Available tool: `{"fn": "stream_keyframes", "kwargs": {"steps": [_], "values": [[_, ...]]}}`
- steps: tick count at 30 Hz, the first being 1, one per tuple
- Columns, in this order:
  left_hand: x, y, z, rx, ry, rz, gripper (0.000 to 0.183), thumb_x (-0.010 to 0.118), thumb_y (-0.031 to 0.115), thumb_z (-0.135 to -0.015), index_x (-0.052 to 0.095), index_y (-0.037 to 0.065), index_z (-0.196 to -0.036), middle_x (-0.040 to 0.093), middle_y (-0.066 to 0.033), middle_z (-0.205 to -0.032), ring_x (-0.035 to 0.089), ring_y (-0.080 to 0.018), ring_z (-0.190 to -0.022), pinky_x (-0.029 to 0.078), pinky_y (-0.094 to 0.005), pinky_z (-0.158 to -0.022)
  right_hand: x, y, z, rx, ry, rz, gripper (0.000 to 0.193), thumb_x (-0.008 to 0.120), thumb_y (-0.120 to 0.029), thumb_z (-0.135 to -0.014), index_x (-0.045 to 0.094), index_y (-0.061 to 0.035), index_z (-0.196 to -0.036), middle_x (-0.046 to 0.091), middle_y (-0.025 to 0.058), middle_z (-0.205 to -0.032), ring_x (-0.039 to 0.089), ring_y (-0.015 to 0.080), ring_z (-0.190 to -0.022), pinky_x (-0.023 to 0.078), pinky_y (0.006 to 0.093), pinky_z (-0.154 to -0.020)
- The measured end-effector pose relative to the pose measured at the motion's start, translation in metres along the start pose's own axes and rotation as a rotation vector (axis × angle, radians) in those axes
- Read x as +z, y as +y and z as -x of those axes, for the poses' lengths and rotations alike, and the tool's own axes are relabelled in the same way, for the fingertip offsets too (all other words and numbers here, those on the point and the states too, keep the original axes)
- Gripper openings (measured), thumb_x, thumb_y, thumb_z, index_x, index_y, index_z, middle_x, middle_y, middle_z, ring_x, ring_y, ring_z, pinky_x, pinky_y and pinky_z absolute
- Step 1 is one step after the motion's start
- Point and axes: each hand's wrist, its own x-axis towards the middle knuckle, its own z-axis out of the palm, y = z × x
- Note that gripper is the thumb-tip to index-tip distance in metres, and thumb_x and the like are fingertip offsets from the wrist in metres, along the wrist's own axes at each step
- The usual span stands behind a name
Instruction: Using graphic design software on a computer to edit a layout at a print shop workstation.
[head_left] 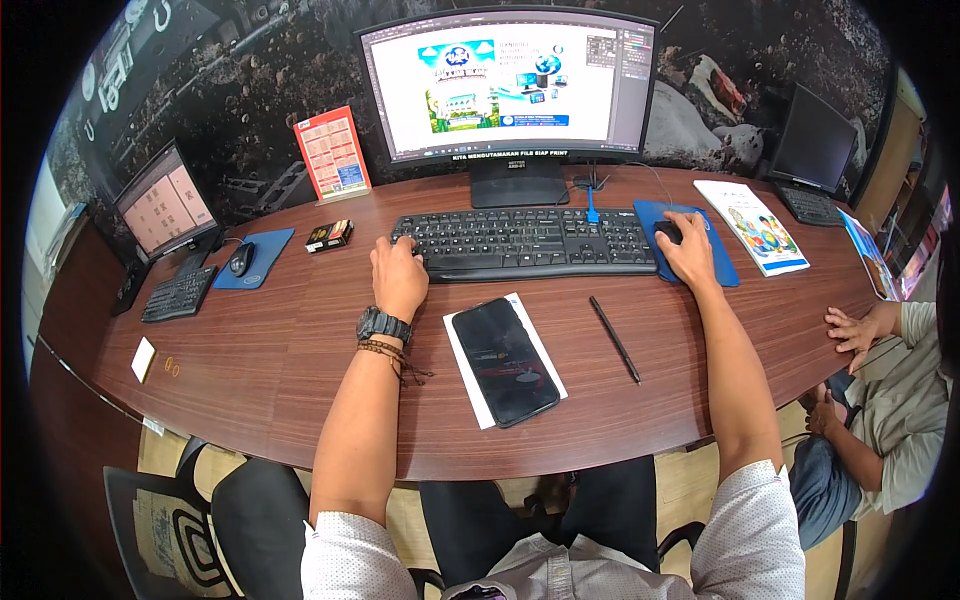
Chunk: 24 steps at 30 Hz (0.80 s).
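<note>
My left hand (399,278) rests at the left end of a black keyboard (530,241), its fingers slightly bent and apart on the keys, holding nothing. A dark watch (383,325) and a bracelet circle that wrist. My right hand (691,254) is wrapped over a black computer mouse (668,232) on a blue mouse pad (718,238); the palm hides part of the mouse. Behind the keyboard, a large monitor (505,85) shows a colourful page layout in editing software. Between my forearms, a dark-screened smartphone (505,362) lies on white paper (467,352). Right of it is a black pen (615,340).
Leftward stand a smaller monitor (168,203), second keyboard (178,294) and second mouse (241,259). A small box (330,236) and red calendar (332,153) are nearby. At right lies a booklet (751,228); another person's hand (853,332) touches the desk edge.
</note>
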Motion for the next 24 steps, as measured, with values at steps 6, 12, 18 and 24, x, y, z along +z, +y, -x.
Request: {"fn": "stream_keyframes", "kwargs": {"steps": [6, 12, 18, 24], "values": [[0.001, -0.003, 0.0, 0.011, -0.01, -0.017, 0.023, 0.065, 0.007, -0.086, 0.067, 0.001, -0.109, 0.055, -0.0233, -0.112, 0.053, -0.0432, -0.108, 0.047, -0.0493, -0.092, 0.001, 0.004, -0.002, -0.008, -0.012, -0.025, 0.046, 0.067, -0.029, -0.082, 0.065, -0.0133, -0.126, 0.053, 0.0169, -0.131, 0.057, 0.0377, -0.118, 0.047, 0.0448, -0.099], [0.003, -0.004, -0.001, 0.0, -0.004, -0.018, 0.023, 0.065, 0.008, -0.087, 0.067, 0.003, -0.109, 0.055, -0.023, -0.114, 0.052, -0.0429, -0.111, 0.046, -0.0501, -0.094, 0.002, 0.0, 0.001, -0.052, 0.035, -0.021, 0.041, 0.067, -0.023, -0.083, 0.066, -0.0079, -0.12, 0.055, 0.0164, -0.122, 0.055, 0.0352, -0.116, 0.044, 0.0423, -0.1], [0.006, -0.007, 0.0, -0.028, 0.002, -0.028, 0.028, 0.065, 0.009, -0.087, 0.065, 0.006, -0.115, 0.053, -0.0222, -0.118, 0.05, -0.0436, -0.114, 0.044, -0.0546, -0.095, 0.01, -0.072, 0.006, -0.408, -0.02, -0.039, 0.034, 0.066, -0.02, -0.084, 0.069, -0.0112, -0.117, 0.054, 0.017, -0.124, 0.046, 0.0372, -0.123, 0.038, 0.0458, -0.106], [0.008, -0.007, 0.0, -0.036, -0.028, -0.011, 0.032, 0.064, 0.01, -0.087, 0.063, 0.006, -0.119, 0.053, -0.0228, -0.121, 0.05, -0.0438, -0.115, 0.043, -0.0541, -0.097, 0.07, -0.154, 0.02, -0.625, -0.241, -0.073, 0.034, 0.063, -0.025, -0.089, 0.07, -0.012, -0.119, 0.054, 0.0173, -0.122, 0.043, 0.0356, -0.125, 0.035, 0.0465, -0.108]]}}
